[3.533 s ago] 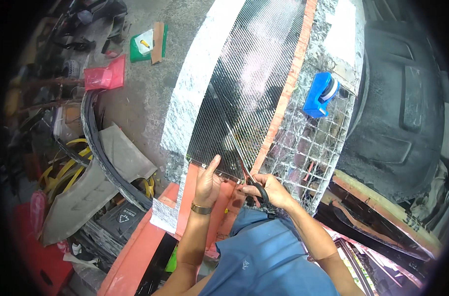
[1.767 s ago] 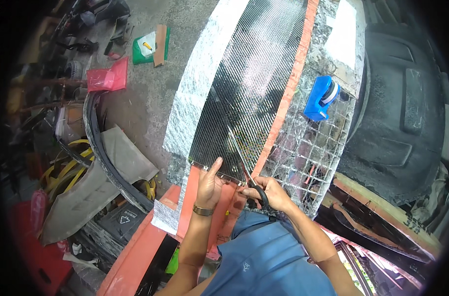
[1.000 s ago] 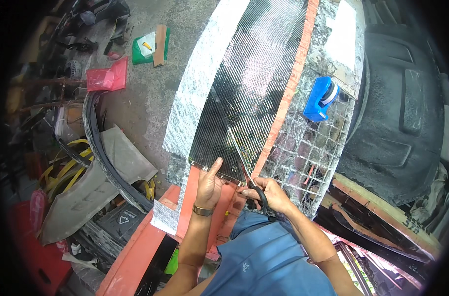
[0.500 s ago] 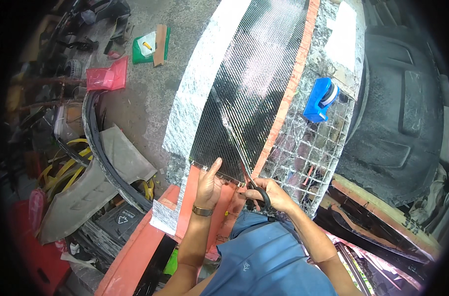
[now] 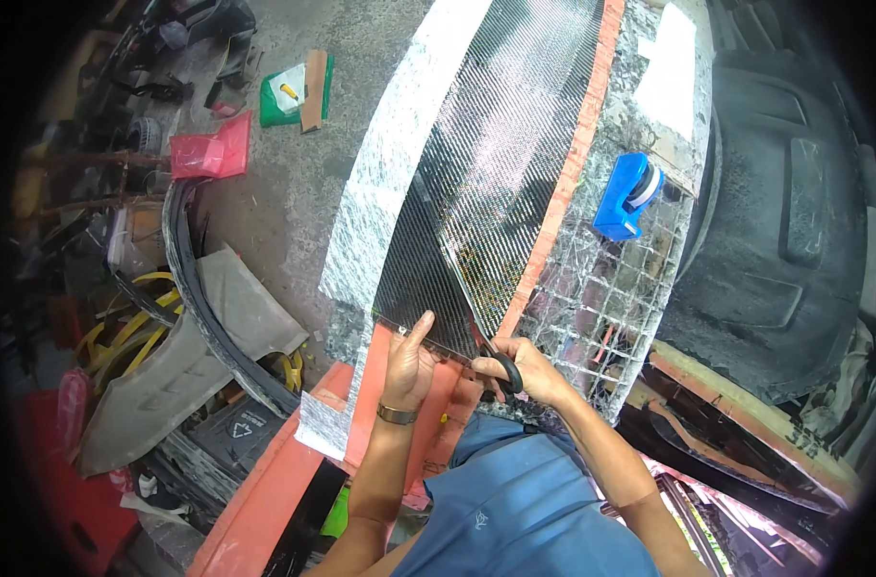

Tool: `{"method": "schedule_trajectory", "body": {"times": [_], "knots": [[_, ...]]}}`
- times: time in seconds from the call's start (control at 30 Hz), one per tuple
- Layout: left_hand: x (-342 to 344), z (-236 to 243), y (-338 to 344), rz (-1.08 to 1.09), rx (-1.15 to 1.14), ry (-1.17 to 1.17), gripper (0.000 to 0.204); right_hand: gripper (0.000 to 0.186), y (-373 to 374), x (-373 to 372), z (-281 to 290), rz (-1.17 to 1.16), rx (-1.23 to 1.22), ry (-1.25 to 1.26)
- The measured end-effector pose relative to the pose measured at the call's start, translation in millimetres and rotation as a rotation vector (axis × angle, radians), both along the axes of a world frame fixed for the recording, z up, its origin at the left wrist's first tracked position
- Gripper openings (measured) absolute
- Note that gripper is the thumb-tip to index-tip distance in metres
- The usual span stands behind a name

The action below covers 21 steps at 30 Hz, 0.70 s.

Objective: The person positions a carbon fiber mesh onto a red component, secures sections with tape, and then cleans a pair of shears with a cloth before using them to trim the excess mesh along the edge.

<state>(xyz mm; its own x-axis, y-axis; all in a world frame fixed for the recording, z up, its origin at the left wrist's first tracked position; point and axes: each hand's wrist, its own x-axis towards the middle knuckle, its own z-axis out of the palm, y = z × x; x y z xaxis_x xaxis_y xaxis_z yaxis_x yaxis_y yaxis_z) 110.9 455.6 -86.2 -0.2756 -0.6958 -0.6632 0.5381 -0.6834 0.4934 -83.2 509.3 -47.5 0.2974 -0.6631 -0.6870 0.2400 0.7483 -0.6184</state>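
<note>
1. Carbon-weave cloth [image 5: 496,163], black and glossy, lies along the orange-edged bench [image 5: 573,173], its near end at the hands.
2. Left hand [image 5: 406,358] presses flat on the near edge, fingers spread and gripping nothing; judged to be pinning the cloth taut.
3. Right hand [image 5: 529,370], grip closed through the handles of the scissors [image 5: 476,341], blades in the weave.
4. Blue tape dispenser [image 5: 628,195] sits right, well apart; grey panels [image 5: 198,346] clutter the floor left.
</note>
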Motion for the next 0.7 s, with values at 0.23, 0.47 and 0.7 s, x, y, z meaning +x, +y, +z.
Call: {"method": "schedule_trajectory", "body": {"times": [0.23, 0.47, 0.7], "knots": [[-3, 6, -1, -0.009, -0.008, -0.016, 0.025, 0.038, 2, 2, -3, -0.016, 0.005, 0.000], [-5, 8, -1, 0.000, 0.008, -0.025, 0.025, 0.037, 3, 0, -3, 0.007, -0.013, 0.009], [-8, 13, -3, 0.019, 0.007, -0.022, 0.026, 0.038, 1, -2, 2, -0.018, 0.003, -0.008]]}}
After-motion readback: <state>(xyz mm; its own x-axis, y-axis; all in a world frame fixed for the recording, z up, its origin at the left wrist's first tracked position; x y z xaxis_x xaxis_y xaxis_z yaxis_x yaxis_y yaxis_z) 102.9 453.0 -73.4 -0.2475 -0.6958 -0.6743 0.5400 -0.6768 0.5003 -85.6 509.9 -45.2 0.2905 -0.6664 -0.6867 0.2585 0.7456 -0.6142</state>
